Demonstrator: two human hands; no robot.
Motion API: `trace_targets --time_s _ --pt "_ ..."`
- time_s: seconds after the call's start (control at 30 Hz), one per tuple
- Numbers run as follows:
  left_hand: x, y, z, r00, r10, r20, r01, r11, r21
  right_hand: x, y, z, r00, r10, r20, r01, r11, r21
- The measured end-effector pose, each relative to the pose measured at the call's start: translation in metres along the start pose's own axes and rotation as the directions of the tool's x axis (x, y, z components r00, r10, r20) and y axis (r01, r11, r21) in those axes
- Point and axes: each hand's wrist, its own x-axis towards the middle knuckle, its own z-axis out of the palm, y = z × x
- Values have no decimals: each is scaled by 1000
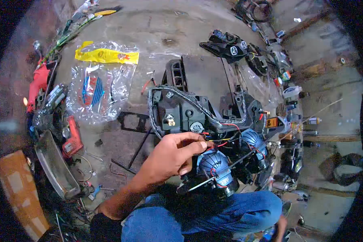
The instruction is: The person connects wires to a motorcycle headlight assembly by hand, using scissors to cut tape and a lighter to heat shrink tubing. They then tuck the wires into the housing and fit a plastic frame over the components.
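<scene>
My left hand (171, 155) reaches in from the lower left, thumb and index finger pinched together on a thin red wire (221, 144). Just below the fingertips is a blue-backed projector lamp unit (214, 165), with a second blue lamp unit (253, 139) to its right. Both sit along the near side of a black headlight housing (177, 111), whose rim carries a grey sealant strip. A slim metal rod (201, 184) crosses in front of the nearer lamp. I cannot make out my right hand; a bit of skin at the lower right may be a foot or a hand.
A clear plastic bag with a yellow band (107, 56) lies at the back left. Red power tools (72, 139) and a metal tray (56, 165) are on the left. Another headlight part (226, 46) rests behind. Bottles and clutter (292, 92) line the right wall.
</scene>
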Motion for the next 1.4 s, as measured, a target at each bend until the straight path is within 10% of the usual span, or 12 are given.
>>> trace_targets --time_s 0.27,0.47,0.67,1.4 --pt "-3 -2 -5 995 23 94 -21 999 -26 5 -144 -194 813 -214 -541 33 945 -325" --pt "-1 -5 -7 995 36 96 -27 995 -92 42 -244 -203 671 -725 -153 404 531 -745" --pt "0 -9 -5 994 96 55 -93 995 -43 66 -280 -174 556 -831 10 482 313 -819" --pt "0 -6 -12 990 50 133 -43 998 -53 77 -286 -170 396 -915 79 509 147 -848"
